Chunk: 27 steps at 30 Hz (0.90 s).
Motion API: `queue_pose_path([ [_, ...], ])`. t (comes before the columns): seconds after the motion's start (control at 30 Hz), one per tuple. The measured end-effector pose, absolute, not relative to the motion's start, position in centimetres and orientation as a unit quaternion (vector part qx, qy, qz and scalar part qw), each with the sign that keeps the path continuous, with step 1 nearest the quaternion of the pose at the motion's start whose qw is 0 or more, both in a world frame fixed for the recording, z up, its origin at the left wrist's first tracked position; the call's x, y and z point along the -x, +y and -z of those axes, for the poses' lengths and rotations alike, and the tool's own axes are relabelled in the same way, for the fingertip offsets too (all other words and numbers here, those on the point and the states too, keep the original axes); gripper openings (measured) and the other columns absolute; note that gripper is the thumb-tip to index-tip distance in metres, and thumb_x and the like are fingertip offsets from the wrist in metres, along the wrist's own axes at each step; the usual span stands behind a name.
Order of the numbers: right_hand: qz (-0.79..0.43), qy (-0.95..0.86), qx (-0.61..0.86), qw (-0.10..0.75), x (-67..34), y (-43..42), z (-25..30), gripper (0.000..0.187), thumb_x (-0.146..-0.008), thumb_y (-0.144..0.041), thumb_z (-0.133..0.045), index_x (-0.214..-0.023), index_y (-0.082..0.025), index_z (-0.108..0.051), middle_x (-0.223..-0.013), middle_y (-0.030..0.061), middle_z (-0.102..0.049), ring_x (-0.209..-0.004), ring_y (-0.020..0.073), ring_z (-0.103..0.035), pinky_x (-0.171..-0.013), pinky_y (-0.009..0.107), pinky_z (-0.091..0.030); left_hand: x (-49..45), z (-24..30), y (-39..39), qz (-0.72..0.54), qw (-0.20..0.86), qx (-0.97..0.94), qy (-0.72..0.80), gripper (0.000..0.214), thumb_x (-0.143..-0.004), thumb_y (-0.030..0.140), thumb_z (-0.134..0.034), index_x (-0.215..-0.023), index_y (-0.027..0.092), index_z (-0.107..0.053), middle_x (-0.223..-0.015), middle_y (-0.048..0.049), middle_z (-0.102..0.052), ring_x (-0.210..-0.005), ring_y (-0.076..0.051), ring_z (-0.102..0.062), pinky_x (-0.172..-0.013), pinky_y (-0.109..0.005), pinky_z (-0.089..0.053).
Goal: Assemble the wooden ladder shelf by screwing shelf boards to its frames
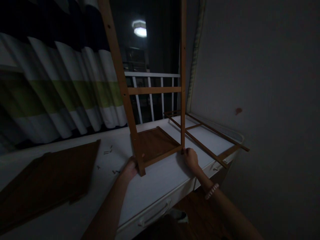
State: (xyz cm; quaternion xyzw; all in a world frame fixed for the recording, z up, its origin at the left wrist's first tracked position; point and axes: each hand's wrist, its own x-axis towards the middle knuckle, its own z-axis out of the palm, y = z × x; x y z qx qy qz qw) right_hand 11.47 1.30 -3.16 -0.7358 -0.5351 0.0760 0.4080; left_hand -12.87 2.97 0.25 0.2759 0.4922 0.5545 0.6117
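Observation:
An upright wooden ladder-like frame [153, 90], with two posts and a crossbar, rises from the white surface. A square wooden shelf board [157, 141] sits low between its posts. At the foot of the left post, my left hand [130, 169] is closed around the wood; the post hides some of its fingers. My right hand [191, 158] has its fingers closed at the bottom of the right post, by the board's corner. Small dark holes show along both posts. Several small screws [108, 152] lie loose to the left of my left hand.
Another ladder-like wooden frame [200, 141] lies flat at the right, near the wall. Dark wooden boards [57, 176] lie at the left. Everything rests on a white desk [160, 186] with drawers. Behind are a striped curtain [82, 86] and white window bars [150, 96].

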Motion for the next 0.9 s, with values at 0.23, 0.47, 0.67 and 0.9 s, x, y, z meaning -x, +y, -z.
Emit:
queue_pose_path([
  [0.23, -0.076, -0.544, 0.732, 0.404, -11.3, 1.5, 2.6, 0.035, -0.082, -0.028, -0.038, -0.065, -0.013, -0.065, -0.066, 0.0149, -0.065, -0.060, 0.0192, -0.059, -0.053, 0.026, -0.031, 12.6, -0.4, 2.7, -0.546, 0.607, -0.304, 0.491, 0.019, -0.069, -0.001, -0.051, -0.080, 0.009, -0.062, -0.060, -0.0040, -0.065, -0.062, -0.018, -0.063, -0.059, -0.026, -0.052],
  [0.47, -0.089, -0.566, 0.694, 0.436, -12.2, 0.5, 2.7, 0.039, -0.079, -0.029, -0.037, -0.065, -0.010, -0.067, -0.060, 0.0111, -0.065, -0.055, 0.0158, -0.056, -0.050, 0.023, -0.031, 12.9, 0.4, 3.3, -0.560, 0.612, -0.298, 0.472, 0.011, -0.069, 0.001, -0.052, -0.070, 0.009, -0.059, -0.055, -0.0031, -0.063, -0.055, -0.015, -0.061, -0.055, -0.023, -0.050],
  [0.67, -0.100, -0.571, 0.681, 0.449, -12.3, -3.4, 2.4, 0.042, -0.079, -0.036, -0.036, -0.064, -0.010, -0.066, -0.056, 0.0083, -0.062, -0.049, 0.0138, -0.052, -0.049, 0.023, -0.033, 12.8, 0.5, 3.4, -0.562, 0.628, -0.277, 0.461, 0.012, -0.069, 0.001, -0.053, -0.069, 0.012, -0.058, -0.054, -0.0014, -0.063, -0.052, -0.013, -0.059, -0.055, -0.023, -0.050],
  [0.9, -0.103, -0.729, 0.454, 0.502, -3.7, -10.4, -4.8, 0.029, -0.083, -0.030, -0.042, -0.067, -0.015, -0.061, -0.060, 0.0019, -0.056, -0.054, 0.0104, -0.051, -0.052, 0.020, -0.037, 12.5, 1.4, 3.3, -0.583, 0.654, -0.265, 0.403, 0.016, -0.064, 0.009, -0.062, -0.080, 0.013, -0.061, -0.061, -0.0033, -0.065, -0.064, -0.018, -0.062, -0.062, -0.028, -0.050],
])
